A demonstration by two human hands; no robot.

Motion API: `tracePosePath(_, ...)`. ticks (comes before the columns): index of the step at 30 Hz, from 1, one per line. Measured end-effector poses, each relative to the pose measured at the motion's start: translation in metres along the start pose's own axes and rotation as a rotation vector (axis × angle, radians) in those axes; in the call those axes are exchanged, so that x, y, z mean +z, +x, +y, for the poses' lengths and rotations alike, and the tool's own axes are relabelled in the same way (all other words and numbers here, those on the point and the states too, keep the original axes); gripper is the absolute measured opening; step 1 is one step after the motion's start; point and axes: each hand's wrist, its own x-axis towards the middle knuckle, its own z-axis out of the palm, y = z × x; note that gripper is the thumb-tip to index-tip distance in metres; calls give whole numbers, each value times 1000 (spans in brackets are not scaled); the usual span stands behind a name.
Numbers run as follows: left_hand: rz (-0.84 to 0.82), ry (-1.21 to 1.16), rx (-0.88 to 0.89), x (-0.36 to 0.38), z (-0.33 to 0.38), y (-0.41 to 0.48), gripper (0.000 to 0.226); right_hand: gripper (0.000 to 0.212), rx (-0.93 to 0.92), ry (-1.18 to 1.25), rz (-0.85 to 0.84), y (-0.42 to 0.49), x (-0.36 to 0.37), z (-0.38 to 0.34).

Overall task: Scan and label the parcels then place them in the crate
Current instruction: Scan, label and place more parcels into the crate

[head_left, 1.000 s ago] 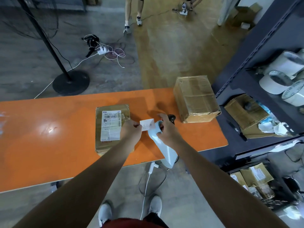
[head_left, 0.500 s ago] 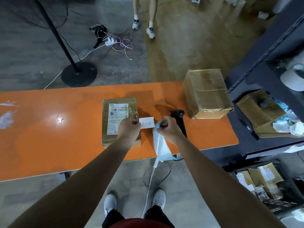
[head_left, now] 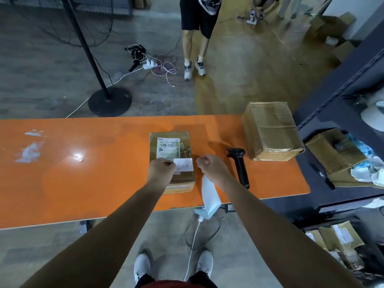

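Nearest, a white paper backing strip (head_left: 208,196) hangs past the near edge of the orange tabletop (head_left: 83,173), gripped by the right hand (head_left: 212,168). The left hand (head_left: 161,169) pinches a small white handwritten label (head_left: 184,164) over the flat brown taped parcel (head_left: 180,146) at frame centre. A black handheld scanner (head_left: 239,165) lies just right of it. A larger taped cardboard box (head_left: 270,129) occupies the far right corner. The tabletop extends wide toward frame left.
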Motion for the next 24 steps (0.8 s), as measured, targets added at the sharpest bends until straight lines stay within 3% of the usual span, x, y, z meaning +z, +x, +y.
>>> tracePosePath(4,4,-2,-25,-6,-4,0,35,22,-43,-25,14,-4,12,-13)
tracePosePath(9,-6,45,-8,-3,-10,2,20,14,-13,-66,38,-6,17,-16)
tracePosePath(13,-26,290,49,1,-14,4,40,11,6,-169,26,-9,19,-14)
tracePosePath(24,35,766,158,7,-4,0,23,10,3,-286,83,-11,24,-6)
